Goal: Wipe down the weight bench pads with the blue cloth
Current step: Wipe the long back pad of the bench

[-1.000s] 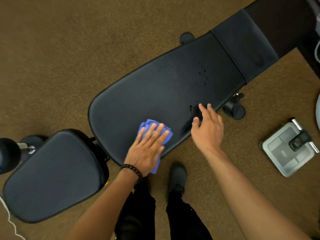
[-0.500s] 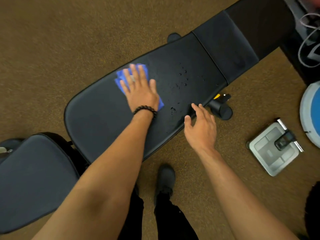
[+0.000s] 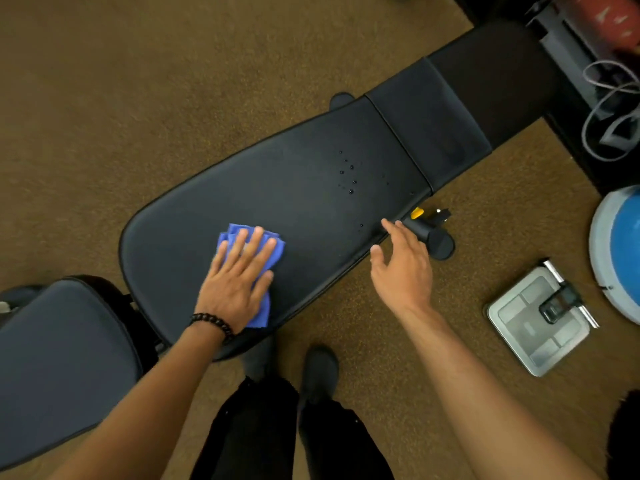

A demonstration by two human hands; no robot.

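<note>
The long black back pad [image 3: 311, 188] of the weight bench runs diagonally across the floor, with a few water drops [image 3: 348, 174] near its middle. The blue cloth [image 3: 273, 244] lies folded on the pad's near left part. My left hand [image 3: 235, 282] presses flat on the cloth with straight, spread fingers. My right hand [image 3: 401, 268] hovers relaxed and empty at the pad's near edge, fingertips by the rim. The separate seat pad [image 3: 59, 362] sits at the lower left.
A black knob with a yellow tab [image 3: 433, 233] sticks out under the bench beside my right hand. A grey scale [image 3: 536, 323] lies on the brown carpet at right, a blue-and-white dome [image 3: 620, 251] beyond it. My shoes [image 3: 318, 372] stand close to the bench.
My left hand has drawn the cloth back from the pad's far side toward the near left edge. My right hand stays by the near rim.
</note>
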